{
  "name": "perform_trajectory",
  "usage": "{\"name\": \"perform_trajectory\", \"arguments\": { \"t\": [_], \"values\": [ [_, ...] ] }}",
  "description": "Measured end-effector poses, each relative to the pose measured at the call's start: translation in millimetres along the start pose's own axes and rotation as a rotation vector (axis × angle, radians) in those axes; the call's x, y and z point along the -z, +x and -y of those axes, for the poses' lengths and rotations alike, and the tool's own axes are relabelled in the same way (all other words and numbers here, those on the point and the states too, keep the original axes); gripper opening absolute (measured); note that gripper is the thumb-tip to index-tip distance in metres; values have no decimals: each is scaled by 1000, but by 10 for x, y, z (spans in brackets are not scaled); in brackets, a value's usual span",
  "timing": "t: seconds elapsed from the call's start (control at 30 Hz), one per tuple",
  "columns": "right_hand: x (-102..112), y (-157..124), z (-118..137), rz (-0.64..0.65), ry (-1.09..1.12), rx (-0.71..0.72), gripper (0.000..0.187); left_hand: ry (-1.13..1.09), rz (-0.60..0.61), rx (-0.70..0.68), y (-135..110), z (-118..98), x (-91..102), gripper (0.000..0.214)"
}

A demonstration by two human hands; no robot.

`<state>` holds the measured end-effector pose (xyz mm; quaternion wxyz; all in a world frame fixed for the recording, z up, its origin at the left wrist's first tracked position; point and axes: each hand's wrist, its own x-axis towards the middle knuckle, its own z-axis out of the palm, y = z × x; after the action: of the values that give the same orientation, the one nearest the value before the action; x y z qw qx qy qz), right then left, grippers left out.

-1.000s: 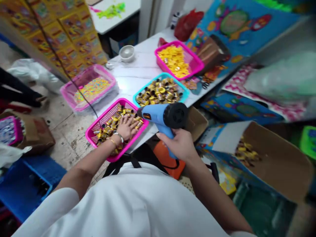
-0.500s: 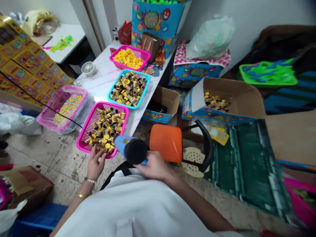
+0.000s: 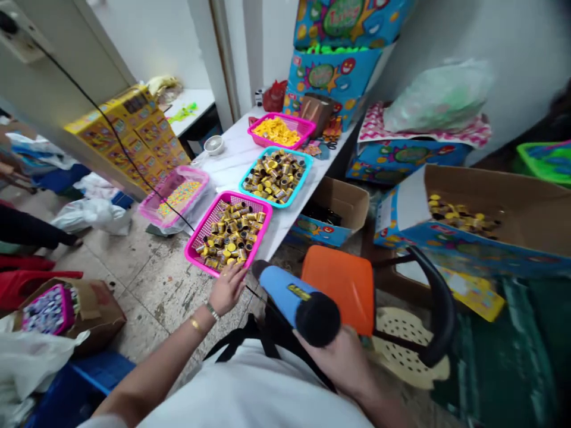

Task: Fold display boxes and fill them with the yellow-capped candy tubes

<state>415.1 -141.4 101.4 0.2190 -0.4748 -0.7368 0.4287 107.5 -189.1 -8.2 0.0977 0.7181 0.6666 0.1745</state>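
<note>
Writing: the yellow tag on the blue heat gun (image 3: 298,292) is too small to read.
Left hand (image 3: 228,289): fingers (image 3: 236,274) spread, holding nothing, just by the pink basket (image 3: 209,257) at the bench (image 3: 236,154) end.
Right hand (image 3: 334,362): fingers wrap the gun, mostly hidden.
Basket: full of little yellow-black tubes (image 3: 229,235).
Change: the gun's tip moved off the basket, now just beside it.
</note>
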Motion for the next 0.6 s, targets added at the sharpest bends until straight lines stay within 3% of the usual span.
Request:
{"name": "perform_trajectory", "arguments": {
  "t": [0.07,0.13,0.27,0.37,0.47,0.53,0.6],
  "values": [
    [-6,-77,-62,-113,-33,-33,32,9,138,-61,337,62,-84,54],
    [-14,-74,-49,-169,-80,-50,37,6,179,-77,635,191,-130,58],
    [45,123,84,-153,-117,-122,46,-44,174,-89,1109,505,-51,43],
    [146,278,125,-140,-92,-45,41,-136,97,-18,1374,703,142,36],
    [251,316,46,-209,-101,-8,32,-243,-104,219,1404,827,433,42],
    [328,289,-51,-277,-116,-63,35,-329,-300,476,1193,820,645,39],
    [426,278,-159,-347,-143,-150,47,-435,-498,778,815,696,786,31]
  ]
}}
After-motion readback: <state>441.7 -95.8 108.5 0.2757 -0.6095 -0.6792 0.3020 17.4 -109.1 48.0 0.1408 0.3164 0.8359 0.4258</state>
